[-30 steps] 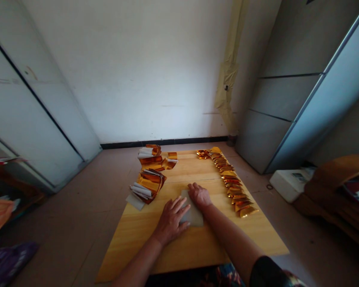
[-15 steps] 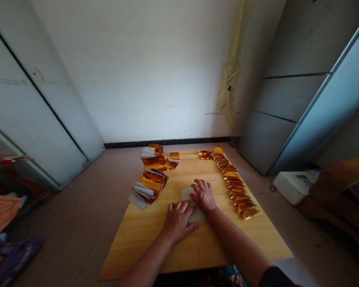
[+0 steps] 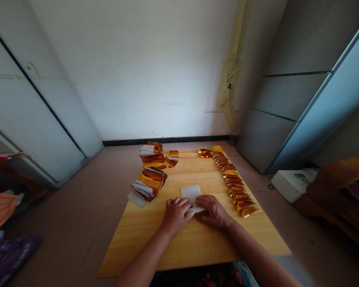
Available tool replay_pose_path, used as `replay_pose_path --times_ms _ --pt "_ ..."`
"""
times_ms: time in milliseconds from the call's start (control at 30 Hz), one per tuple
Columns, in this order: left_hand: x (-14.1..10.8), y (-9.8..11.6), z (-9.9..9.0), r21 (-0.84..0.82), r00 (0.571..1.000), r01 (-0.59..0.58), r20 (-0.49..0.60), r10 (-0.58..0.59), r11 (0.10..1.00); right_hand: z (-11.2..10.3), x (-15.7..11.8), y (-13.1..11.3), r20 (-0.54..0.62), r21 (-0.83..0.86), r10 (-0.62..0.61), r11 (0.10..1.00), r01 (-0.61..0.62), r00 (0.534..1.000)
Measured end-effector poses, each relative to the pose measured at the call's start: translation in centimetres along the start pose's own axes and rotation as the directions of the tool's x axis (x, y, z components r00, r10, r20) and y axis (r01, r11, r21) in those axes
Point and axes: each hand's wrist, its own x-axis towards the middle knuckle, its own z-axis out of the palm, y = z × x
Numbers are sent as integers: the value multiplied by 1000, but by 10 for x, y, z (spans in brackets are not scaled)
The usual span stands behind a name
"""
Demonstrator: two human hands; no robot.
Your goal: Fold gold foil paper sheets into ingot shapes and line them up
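Note:
A whitish paper sheet (image 3: 192, 193) lies on the wooden board between my hands, its near edge looking folded over. My left hand (image 3: 177, 215) is at the sheet's left near corner, fingers closed on that edge. On the right near edge my right hand (image 3: 213, 210) closes its fingers the same way. Gold foil papers with whitish backs (image 3: 151, 181) are piled at the board's left. Folded gold pieces (image 3: 235, 183) stand in a row along the right side.
The wooden board (image 3: 167, 255) stands before a white wall (image 3: 155, 79). A grey cabinet (image 3: 275, 119) and a white box (image 3: 291, 185) are at right. Purple and orange items (image 3: 2, 215) are at far left.
My right hand has come down and toward me, from the sheet's top right to its near edge. The sheet's near part now looks folded, and more of its upper part shows.

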Motion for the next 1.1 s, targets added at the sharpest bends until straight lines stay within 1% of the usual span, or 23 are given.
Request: replay_pose_path --times_ms 133,233,333,367,433,500,567,633,700,733,833,900,967,1100 --pt "1 -1 -3 -56 1000 2 -18 -3 998 3 2 6 -6 78 116 990 -115 993" --pt "-1 -5 -6 -90 1000 -25 -20 23 996 4 6 7 -36 153 174 974 -166 984" --pt "-3 -11 -6 -121 999 -38 -26 35 992 6 13 5 -75 234 268 941 -245 960" --pt "-3 -14 -5 -133 999 -21 -33 17 991 7 16 4 -81 255 318 923 -288 945" --pt "1 -18 0 -164 996 57 -62 -68 985 10 24 2 -101 285 418 881 -377 903" --pt "8 -20 7 -204 970 185 -116 -211 961 14 32 1 -144 289 504 845 -451 852" --pt "17 -19 14 -237 946 257 -136 -294 937 17 41 1 -185 251 556 824 -509 810" --pt "24 -17 19 -239 915 324 -165 -367 915 20 49 0 -207 167 588 809 -563 782" --pt "29 -15 22 -226 904 341 -186 -384 913 22 56 -2 -226 63 598 797 -601 769" --pt "30 -14 23 -215 910 325 -195 -367 921 23 58 -3 -237 10 598 789 -614 765" --pt "31 -13 23 -188 927 254 -232 -295 949 26 64 -8 -267 -124 587 766 -631 764" --pt "31 -14 24 -180 930 234 -246 -274 955 27 66 -12 -269 -189 583 748 -636 766" --pt "32 -15 25 -161 931 239 -241 -273 957 27 67 -14 -266 -233 580 736 -635 770" --pt "34 -17 26 -84 939 285 -173 -296 955 26 66 -17 -253 -284 551 743 -606 795"
